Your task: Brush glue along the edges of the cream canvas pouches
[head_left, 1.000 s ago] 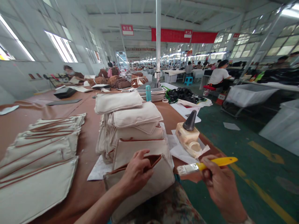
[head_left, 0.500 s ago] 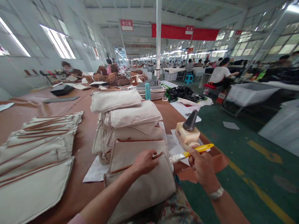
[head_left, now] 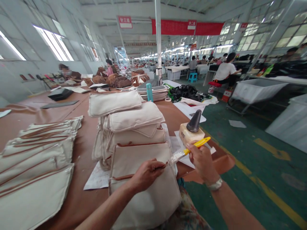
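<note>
My right hand [head_left: 200, 159] is closed round the yellow-handled brush [head_left: 196, 145], whose bristles are at the tip of a brown strip. My left hand [head_left: 148, 174] pinches that brown strip [head_left: 166, 164] at the edge of a cream fabric pouch [head_left: 148, 201], which lies at the table's near edge against my lap. Behind it rises a stack of cream pouches [head_left: 136, 116]. Beyond my right hand sits a block-shaped container [head_left: 190, 133] with a dark cone [head_left: 194, 120] on top.
More cream pouches with brown edging [head_left: 40, 159] overlap on the left of the brown-covered table [head_left: 83, 153]. A teal bottle [head_left: 149, 92] stands behind the stack. White paper [head_left: 98, 177] lies under it. People sit farther back; a wheeled bin [head_left: 256, 91] stands on the right.
My right hand has moved left with the brush, bringing its bristles to the brown strip. My left hand has shifted slightly down and right. The view has shifted a little.
</note>
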The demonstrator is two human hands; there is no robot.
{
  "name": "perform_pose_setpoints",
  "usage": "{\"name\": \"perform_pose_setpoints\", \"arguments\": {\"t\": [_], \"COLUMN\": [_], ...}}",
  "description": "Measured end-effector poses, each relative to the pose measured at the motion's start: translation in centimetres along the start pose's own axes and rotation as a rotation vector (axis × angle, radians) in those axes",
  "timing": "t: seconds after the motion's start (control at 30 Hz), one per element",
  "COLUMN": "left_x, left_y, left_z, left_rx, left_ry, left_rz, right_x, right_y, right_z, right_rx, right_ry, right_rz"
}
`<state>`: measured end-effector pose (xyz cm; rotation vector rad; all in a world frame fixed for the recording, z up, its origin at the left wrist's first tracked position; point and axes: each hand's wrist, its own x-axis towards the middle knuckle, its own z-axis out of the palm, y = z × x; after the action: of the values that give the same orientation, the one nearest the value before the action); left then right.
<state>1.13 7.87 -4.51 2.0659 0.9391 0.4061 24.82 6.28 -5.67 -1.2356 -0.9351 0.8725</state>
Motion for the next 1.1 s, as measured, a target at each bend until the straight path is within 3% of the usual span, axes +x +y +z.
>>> {"name": "perform_pose_setpoints", "arguments": {"t": [0.1, 0.4, 0.57, 0.67, 0.8, 0.87, 1.0, 1.1], "left_x": [-0.3, -3.1, -3.9, -4.2, -4.4, -4.6, -4.9, -4.6], "left_y": [0.6, 2.6, 2.5, 2.5, 3.0, 3.3, 3.9, 5.0], "left_z": [0.2, 0.8, 1.6, 1.4, 0.9, 0.7, 0.6, -0.2], "left_rx": [0.029, 0.298, 0.391, 0.38, 0.37, 0.368, 0.375, 0.397], "left_ry": [-0.018, 0.059, 0.14, 0.159, 0.123, 0.1, 0.077, 0.068], "left_rz": [0.019, 0.114, 0.138, 0.121, 0.139, 0.143, 0.127, 0.149], "right_x": [-0.9, -1.0, -3.2, -4.3, -4.1, -4.0, -5.3, -6.3], "right_y": [-0.6, -0.7, -1.6, -2.9, -3.9, -3.9, -3.8, -4.9], "right_z": [0.1, -1.5, -1.0, -1.9, -3.2, -2.8, -0.7, -1.2], "right_rx": [-0.004, 0.087, 0.14, 0.167, 0.17, 0.169, 0.194, 0.253], "right_ry": [-0.03, 0.089, -0.067, -0.157, -0.028, 0.01, -0.074, -0.05], "right_rz": [0.001, 0.052, 0.176, 0.236, 0.155, 0.131, 0.201, 0.232]}}
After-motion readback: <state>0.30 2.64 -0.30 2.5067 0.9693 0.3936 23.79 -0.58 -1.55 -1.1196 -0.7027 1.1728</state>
